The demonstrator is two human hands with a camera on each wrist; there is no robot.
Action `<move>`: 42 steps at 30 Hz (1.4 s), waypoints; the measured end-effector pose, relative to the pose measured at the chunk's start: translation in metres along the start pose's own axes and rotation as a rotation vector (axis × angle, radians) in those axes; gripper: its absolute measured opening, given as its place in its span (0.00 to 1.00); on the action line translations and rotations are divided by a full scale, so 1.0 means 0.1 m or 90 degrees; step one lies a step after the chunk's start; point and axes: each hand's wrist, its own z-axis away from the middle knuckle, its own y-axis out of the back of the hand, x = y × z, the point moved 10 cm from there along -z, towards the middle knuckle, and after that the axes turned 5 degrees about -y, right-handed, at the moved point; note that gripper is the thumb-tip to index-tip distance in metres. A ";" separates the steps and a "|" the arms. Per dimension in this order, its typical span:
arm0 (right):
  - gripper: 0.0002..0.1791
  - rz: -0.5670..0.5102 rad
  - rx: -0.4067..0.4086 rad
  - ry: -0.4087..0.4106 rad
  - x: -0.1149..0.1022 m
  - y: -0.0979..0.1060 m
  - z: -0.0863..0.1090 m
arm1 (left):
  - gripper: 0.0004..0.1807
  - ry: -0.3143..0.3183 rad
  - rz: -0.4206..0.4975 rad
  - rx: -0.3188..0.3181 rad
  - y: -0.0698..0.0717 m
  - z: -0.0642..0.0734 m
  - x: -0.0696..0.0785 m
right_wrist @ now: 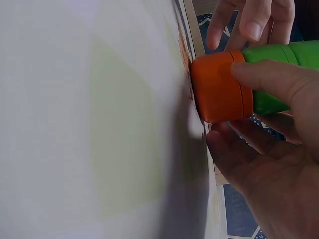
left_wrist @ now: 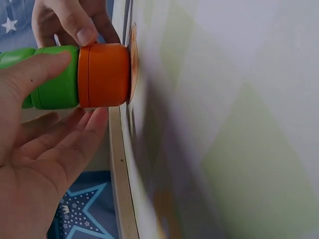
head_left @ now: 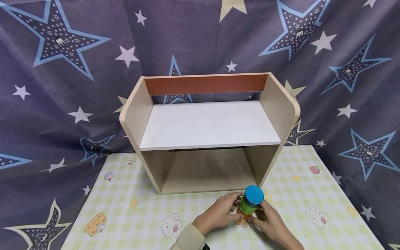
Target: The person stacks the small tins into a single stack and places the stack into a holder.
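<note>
Star-printed purple cloth (head_left: 187,38) hangs far behind; left hand (head_left: 219,212) and right hand (head_left: 271,224) fingers pinch an upright, smooth blue-green-orange cylinder (head_left: 250,203), near right, apparently steadying it.

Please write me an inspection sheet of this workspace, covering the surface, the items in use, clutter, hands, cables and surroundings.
Surface: green-and-white checked cloth with cartoon prints.
Job's things: one container, roughly upright, with a blue top, green middle and orange base; whether the base fully rests on the cloth cannot be told.
Clutter: nothing seen.
Hands: left hand, fingers spread beside the container; right hand, thumb at the orange base, firmness of grip unclear.
Cables: nothing seen.
Surroundings: a wooden shelf unit with a white board stands on the cloth beyond the hands; dark starry fabric hangs behind and at both sides.
</note>
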 end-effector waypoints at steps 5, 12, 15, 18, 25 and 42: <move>0.31 0.005 -0.002 -0.008 -0.27 0.04 0.07 | 0.36 0.008 0.019 -0.005 -0.04 -0.03 -0.03; 0.30 0.009 0.004 -0.002 -0.30 0.05 0.08 | 0.36 0.022 0.011 -0.011 -0.07 -0.05 -0.05; 0.30 0.013 0.007 -0.002 -0.31 0.05 0.08 | 0.37 0.020 -0.001 -0.011 -0.08 -0.05 -0.05; 0.30 0.018 0.010 -0.007 -0.31 0.05 0.08 | 0.37 0.013 -0.009 -0.008 -0.08 -0.06 -0.05; 0.30 0.022 0.023 -0.017 -0.13 0.03 0.02 | 0.36 0.010 -0.023 -0.003 -0.08 -0.07 -0.06; 0.33 0.030 0.035 -0.009 0.09 0.00 -0.03 | 0.35 0.011 -0.020 0.009 -0.05 -0.03 -0.07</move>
